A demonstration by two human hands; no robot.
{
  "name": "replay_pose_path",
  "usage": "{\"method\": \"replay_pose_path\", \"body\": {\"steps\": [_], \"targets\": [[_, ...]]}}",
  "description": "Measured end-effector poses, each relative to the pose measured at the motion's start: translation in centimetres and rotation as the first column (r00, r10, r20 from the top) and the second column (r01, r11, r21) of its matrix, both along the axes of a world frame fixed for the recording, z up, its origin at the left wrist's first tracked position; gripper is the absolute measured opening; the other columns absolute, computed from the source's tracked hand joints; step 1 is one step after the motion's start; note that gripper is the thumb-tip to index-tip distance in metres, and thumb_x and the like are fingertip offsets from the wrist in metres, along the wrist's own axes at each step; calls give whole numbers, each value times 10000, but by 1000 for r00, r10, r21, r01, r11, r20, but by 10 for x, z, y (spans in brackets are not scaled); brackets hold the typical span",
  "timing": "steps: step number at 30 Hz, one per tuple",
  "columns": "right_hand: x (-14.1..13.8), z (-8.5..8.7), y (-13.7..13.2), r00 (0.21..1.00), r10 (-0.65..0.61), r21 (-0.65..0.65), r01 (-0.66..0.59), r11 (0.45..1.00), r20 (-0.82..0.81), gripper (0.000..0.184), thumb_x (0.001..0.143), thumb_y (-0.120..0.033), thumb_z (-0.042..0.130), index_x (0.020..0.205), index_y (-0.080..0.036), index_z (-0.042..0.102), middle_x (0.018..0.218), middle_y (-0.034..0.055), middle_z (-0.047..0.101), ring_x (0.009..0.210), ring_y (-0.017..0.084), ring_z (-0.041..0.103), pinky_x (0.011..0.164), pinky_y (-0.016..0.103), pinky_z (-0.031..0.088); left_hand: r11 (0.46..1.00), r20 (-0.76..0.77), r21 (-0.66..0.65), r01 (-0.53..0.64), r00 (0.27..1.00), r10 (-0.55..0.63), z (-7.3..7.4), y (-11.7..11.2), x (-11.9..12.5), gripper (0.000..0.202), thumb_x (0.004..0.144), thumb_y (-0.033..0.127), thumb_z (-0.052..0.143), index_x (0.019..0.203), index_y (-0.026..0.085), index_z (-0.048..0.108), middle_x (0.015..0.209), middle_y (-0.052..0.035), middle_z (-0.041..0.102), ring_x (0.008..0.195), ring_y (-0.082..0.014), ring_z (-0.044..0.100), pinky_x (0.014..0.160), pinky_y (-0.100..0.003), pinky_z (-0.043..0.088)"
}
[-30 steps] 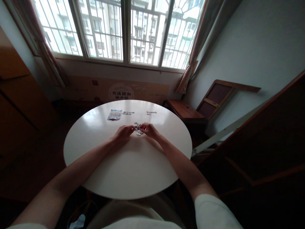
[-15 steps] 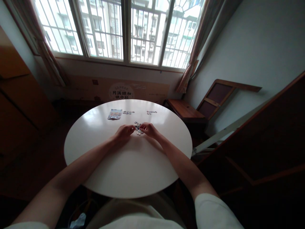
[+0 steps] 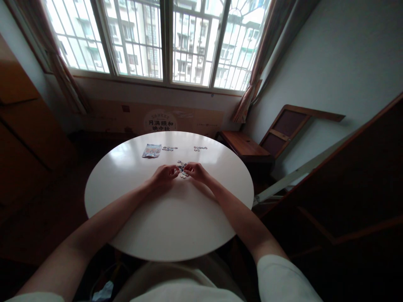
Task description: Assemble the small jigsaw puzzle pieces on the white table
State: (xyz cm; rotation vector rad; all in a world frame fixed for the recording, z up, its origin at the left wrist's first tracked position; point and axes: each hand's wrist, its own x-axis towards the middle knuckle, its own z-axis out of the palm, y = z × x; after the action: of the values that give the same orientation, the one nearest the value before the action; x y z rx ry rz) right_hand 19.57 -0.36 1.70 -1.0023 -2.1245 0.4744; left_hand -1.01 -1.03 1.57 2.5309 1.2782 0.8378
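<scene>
A small pile of jigsaw puzzle pieces (image 3: pixel 182 175) lies near the middle of the round white table (image 3: pixel 170 226). My left hand (image 3: pixel 165 172) rests at the pile's left side, its thumb and fingers pinched at the edge of the pieces. From the right, my right hand (image 3: pixel 196 170) reaches over the pile, fingertips pressed together on a jigsaw puzzle piece. The fingertips of both hands nearly meet above the pile. What the left fingers pinch is small and partly hidden.
Beyond the hands lie a printed packet (image 3: pixel 152 151), a left group of puzzle pieces (image 3: pixel 170 148) and a right group of puzzle pieces (image 3: pixel 200 148). A wooden chair (image 3: pixel 248 143) stands behind the table at right. Barred windows (image 3: pixel 163 42) fill the far wall.
My left fingers have shifted very slightly at the pile's edge. My right hand, the packet and the far groups of pieces stay where they were.
</scene>
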Motion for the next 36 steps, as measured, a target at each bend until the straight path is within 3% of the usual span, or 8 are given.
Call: {"method": "replay_pose_path", "body": {"steps": [36], "targets": [[-1,-2,1,998,59,-4,-59,998,1,106,784,-206,628,775,-113,678,694,31,638,604,95,567,603,204,437,999,52,-3,32,998,-32,-3,3,-1,331,847,389,469,943,159,685,563,21,559,504,-79,463,518,-191,299]]}}
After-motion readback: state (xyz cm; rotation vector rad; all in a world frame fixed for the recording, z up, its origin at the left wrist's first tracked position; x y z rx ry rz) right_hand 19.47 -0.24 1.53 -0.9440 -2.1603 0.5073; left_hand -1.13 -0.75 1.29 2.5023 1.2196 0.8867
